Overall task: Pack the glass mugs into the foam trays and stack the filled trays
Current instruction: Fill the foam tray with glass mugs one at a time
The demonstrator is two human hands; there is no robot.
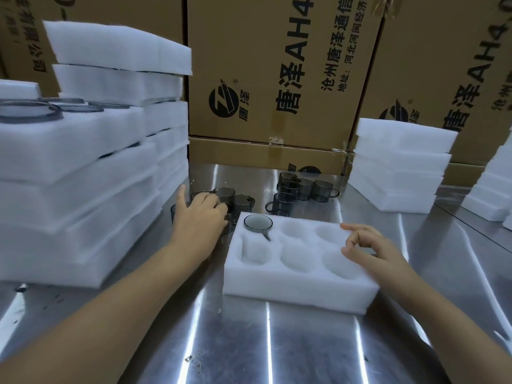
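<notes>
A white foam tray [299, 289] with six round pockets lies on the steel table in front of me. One smoky glass mug [258, 223] sits in its far-left pocket; the other pockets hold nothing. My left hand [198, 214] reaches over a cluster of grey mugs [241, 202] left of the tray, its fingers curled onto one of them. My right hand [368, 249] hovers over the tray's right edge, fingers loosely bent and holding nothing. A second group of mugs [302, 189] stands farther back.
Tall stacks of filled foam trays [77, 173] stand on the left, the near one topped by mug rims. Empty foam trays [399, 167] are piled at the right. Big cardboard boxes [277, 67] wall off the back of the steel table [249, 342].
</notes>
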